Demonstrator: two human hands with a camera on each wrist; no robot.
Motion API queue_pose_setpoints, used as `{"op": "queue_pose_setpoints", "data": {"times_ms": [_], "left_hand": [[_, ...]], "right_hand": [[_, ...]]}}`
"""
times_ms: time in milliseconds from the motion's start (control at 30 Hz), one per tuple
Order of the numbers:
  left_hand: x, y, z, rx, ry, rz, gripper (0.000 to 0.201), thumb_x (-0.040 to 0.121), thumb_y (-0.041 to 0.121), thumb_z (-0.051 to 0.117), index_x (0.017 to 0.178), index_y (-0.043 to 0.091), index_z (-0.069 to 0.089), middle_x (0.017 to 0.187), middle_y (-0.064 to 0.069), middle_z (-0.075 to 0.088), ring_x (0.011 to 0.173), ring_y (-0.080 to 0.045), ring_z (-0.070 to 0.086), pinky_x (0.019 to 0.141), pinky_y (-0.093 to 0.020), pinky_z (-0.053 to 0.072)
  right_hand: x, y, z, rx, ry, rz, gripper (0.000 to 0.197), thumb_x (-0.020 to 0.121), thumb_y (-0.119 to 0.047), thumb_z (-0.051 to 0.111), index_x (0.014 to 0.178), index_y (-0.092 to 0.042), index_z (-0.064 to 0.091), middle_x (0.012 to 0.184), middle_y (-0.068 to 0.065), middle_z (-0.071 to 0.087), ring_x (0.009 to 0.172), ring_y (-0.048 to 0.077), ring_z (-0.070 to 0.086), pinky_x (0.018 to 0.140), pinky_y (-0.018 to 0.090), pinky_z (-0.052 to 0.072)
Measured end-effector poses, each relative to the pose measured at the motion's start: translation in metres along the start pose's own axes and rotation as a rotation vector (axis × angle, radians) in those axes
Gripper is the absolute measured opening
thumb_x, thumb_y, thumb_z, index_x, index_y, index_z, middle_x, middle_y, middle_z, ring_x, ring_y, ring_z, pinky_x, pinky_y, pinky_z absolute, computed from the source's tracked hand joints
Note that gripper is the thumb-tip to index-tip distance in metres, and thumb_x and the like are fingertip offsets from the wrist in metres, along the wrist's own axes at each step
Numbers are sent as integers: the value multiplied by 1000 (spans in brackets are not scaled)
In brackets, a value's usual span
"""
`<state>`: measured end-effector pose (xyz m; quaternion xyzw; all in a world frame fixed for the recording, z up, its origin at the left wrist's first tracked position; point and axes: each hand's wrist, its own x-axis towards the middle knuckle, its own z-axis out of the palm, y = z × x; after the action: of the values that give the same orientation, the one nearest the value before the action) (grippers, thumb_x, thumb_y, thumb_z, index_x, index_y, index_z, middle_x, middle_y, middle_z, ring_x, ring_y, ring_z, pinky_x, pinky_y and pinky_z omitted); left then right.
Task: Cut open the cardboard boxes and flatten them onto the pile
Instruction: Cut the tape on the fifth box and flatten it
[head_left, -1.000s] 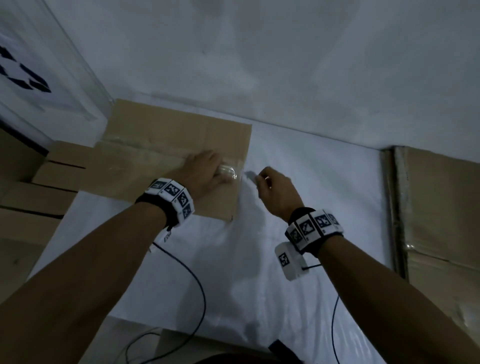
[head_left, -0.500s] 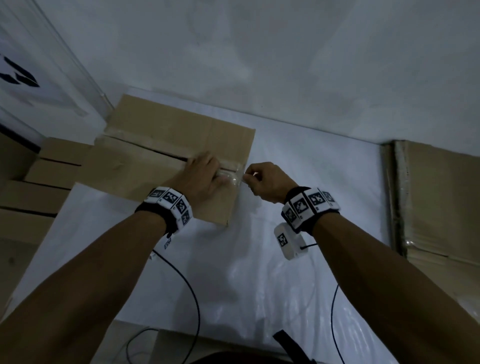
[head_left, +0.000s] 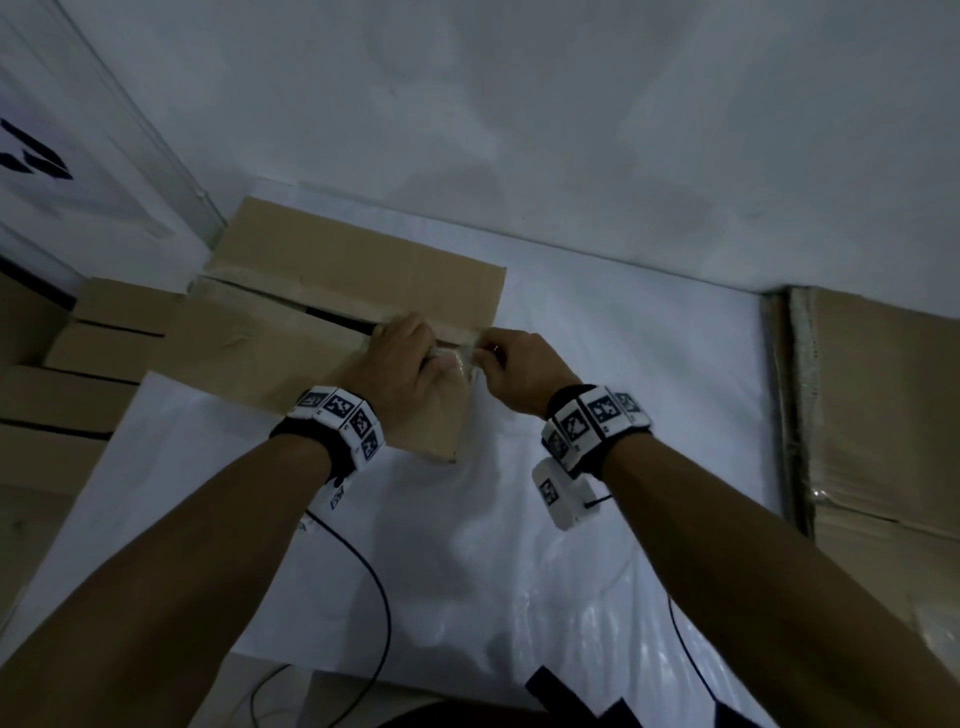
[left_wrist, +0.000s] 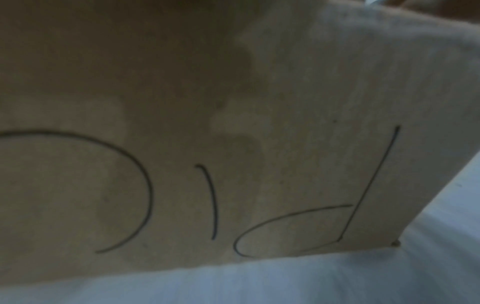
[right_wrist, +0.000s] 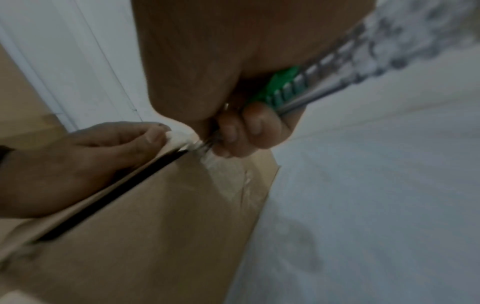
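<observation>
A cardboard box sits on white sheeting below a pale wall.

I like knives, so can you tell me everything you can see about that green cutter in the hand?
The utility knife has a green plastic slider set in a ridged silvery metal body. The right hand grips it, fingers curled round it. Its tip meets the clear tape at the cardboard box seam; the blade itself is blurred.

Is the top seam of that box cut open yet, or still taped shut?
Partly open: a dark gap runs along the box seam, but clear tape still bridges the end at the knife.
</observation>
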<state>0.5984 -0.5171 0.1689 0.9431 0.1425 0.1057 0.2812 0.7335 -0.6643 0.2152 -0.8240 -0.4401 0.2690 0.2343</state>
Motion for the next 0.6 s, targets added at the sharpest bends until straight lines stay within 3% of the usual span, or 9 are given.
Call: {"op": "queue_pose_setpoints", "data": {"times_ms": [67,200,267,333,400,500,600], "left_hand": [[1,-1,1,-5,9,2,30,92,42,36,75,18,38,83,1,37,78,-16,36,75,-40,34],[7,0,1,-81,48,-56,31,92,42,37,74,16,41,81,0,41,75,-19,40,75,-40,37],[9,-1,-2,-68,43,-18,32,93,42,39,73,17,40,79,1,41,74,-19,40,74,-40,37],[6,-2,-5,-37,18,58,33,94,41,39,72,16,42,75,0,43,71,-20,41,73,-38,37],[1,-2,-8,-34,28,106,39,96,34,36,74,8,55,73,-7,54,69,-25,50,74,-39,40],[-1,-1,-13,52,122,162,39,96,24,42,90,-1,71,87,-14,71,78,-30,65,82,-35,45],[4,0,-20,240,122,264,39,92,18,41,110,-2,70,108,-15,71,98,-28,67,97,-36,38]], "right_hand": [[-3,0,6,65,46,25,24,98,-26,49,86,-10,63,70,2,62,60,14,55,59,24,39],[-14,4,3,21,-218,5,21,97,-29,52,81,-20,61,65,-6,58,57,8,53,58,27,43],[-18,8,7,41,-136,16,23,98,-32,50,80,-19,58,66,-4,58,59,10,54,58,28,42],[-17,10,7,27,51,38,26,100,-35,46,86,-15,55,66,1,59,57,15,53,54,28,38],[-18,12,2,-80,155,25,27,103,-38,38,94,-16,51,66,3,58,55,23,51,50,31,35],[-22,11,-3,-236,152,-87,33,105,-36,27,106,-15,53,74,8,61,63,30,54,55,32,32],[-21,10,5,-386,146,-140,41,104,-39,24,115,-20,58,89,9,67,81,33,59,63,34,39]]}}
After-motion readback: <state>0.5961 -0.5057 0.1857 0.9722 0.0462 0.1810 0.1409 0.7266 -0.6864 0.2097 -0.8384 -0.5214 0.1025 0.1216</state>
